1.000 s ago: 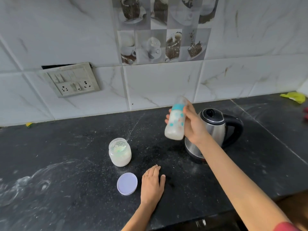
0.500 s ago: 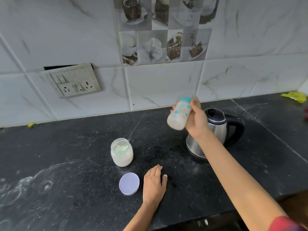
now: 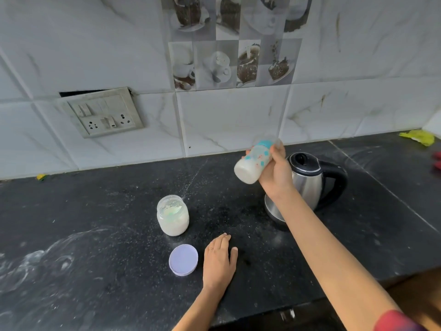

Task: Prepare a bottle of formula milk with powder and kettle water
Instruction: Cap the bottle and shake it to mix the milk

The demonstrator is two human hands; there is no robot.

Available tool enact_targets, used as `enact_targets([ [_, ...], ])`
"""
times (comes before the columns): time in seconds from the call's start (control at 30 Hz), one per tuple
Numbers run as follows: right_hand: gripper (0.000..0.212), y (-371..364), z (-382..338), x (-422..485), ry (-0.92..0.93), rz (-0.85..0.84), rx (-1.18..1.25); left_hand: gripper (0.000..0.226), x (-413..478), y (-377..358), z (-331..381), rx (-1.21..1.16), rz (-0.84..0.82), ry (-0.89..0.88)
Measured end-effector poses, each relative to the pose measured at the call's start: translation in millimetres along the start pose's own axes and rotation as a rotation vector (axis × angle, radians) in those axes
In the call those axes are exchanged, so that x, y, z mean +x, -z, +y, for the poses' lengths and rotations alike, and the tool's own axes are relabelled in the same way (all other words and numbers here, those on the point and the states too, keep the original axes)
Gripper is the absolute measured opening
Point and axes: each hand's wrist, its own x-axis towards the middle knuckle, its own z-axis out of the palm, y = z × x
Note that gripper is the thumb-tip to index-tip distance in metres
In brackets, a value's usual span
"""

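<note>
From the head view, a black, speckled stone table [image 3: 100, 235] runs the width of the scene, dusted with white powder and smeared with pale swirls toward its left end. A seam crosses the slab on the right side. Behind it rises a wall of white marbled tiles [image 3: 226, 120], with a panel of grey picture tiles [image 3: 235, 44] showing cups and desserts high at the centre. A switch and socket plate [image 3: 102, 113] sits tilted on the wall at the left, a dark gap showing above it.

The right hand [image 3: 275, 174] is raised above the table, closed around a baby bottle [image 3: 254, 162] that holds white milk; the bottle is tilted with its base toward the camera and its blue collar toward the wall. Just behind the wrist, a steel kettle [image 3: 307, 185] with a black lid and handle stands toward the back right of the table.

The left hand [image 3: 219, 261] lies flat and released on the table near the front edge, palm down, holding nothing. Just to its left lies a pale lilac lid [image 3: 183, 259], and farther back an open jar of white powder [image 3: 173, 216] stands upright.

A crumpled yellow scrap [image 3: 418, 137] lies at the far right back corner; a smaller yellow bit [image 3: 41, 176] lies against the wall at the left.
</note>
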Motion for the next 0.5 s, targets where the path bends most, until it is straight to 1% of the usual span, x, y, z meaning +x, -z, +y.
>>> enact_targets([
  [0.03, 0.038, 1.2, -0.3, -0.5, -0.032, -0.042, -0.019, 0.041, -0.1, 0.3, -0.4, -0.005, -0.005, 0.002],
  [0.1, 0.043, 1.5, -1.2, -6.4, -0.112, -0.188, -0.141, 0.041, 0.0, 0.4, -0.8, -0.012, -0.013, 0.005],
  [0.13, 0.047, 1.8, -2.6, -7.9, -0.107, -0.229, -0.170, 0.041, 0.2, 0.4, -0.8, -0.011, -0.013, 0.004],
  [0.17, 0.050, 0.5, -5.5, -5.9, -0.080, -0.224, -0.156, 0.041, 0.4, 0.7, -0.6, -0.009, -0.013, 0.003],
  [0.27, 0.048, 0.3, -12.8, 0.1, -0.001, -0.104, -0.046, 0.041, -0.4, 0.4, 0.4, -0.002, -0.013, 0.002],
  [0.3, 0.046, 1.3, -13.2, 0.0, -0.016, -0.120, -0.045, 0.041, -0.5, 0.7, -0.1, -0.004, -0.010, 0.001],
  [0.37, 0.045, 3.1, -12.7, -3.9, -0.071, -0.207, -0.120, 0.041, -0.9, 0.4, -0.8, -0.008, -0.007, 0.001],
  [0.4, 0.043, 2.8, -13.2, -5.8, -0.062, -0.224, -0.130, 0.041, -0.9, 0.0, -1.2, -0.010, -0.006, 0.001],
  [0.43, 0.041, 1.0, -14.0, -4.7, -0.037, -0.200, -0.105, 0.041, -0.5, -0.3, -1.6, -0.011, -0.001, 0.000],
  [0.5, 0.041, -0.8, -15.8, -2.3, 0.035, -0.055, 0.025, 0.041, -0.4, -0.2, -0.5, -0.008, -0.002, 0.001],
])
